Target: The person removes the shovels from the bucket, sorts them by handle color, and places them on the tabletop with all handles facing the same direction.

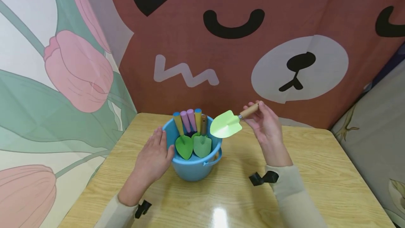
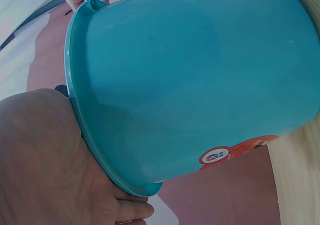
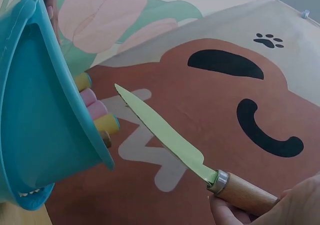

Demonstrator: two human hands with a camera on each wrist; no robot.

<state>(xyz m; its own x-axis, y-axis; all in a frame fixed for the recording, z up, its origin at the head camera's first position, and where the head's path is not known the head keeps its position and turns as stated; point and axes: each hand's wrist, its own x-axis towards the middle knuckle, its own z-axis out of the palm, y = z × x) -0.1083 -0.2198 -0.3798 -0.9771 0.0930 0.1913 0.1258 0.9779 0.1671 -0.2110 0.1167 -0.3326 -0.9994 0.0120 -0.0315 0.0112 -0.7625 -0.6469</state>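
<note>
A light green hand trowel (image 1: 226, 125) with a wooden handle is held by my right hand (image 1: 267, 129), its fingers and thumb round the handle. The trowel's blade overlaps the right rim of a blue bucket (image 1: 193, 170) in the head view. My left hand (image 1: 155, 156) rests with straight fingers along the bucket's left rim. Inside stand several small garden tools with yellow, pink and brown handles; a bright green trowel (image 1: 184, 147) and a duller green trowel (image 1: 202, 146) show their blades. In the right wrist view the held trowel (image 3: 165, 132) appears edge-on, apart from the bucket.
The bucket stands on a wooden table (image 1: 234, 192). Behind it hangs a brown cloth (image 1: 177, 38) printed with a bear face, and a tulip-printed cloth (image 1: 79, 69) lines the left side. A blue handle (image 1: 215, 160) hangs at the bucket's right side.
</note>
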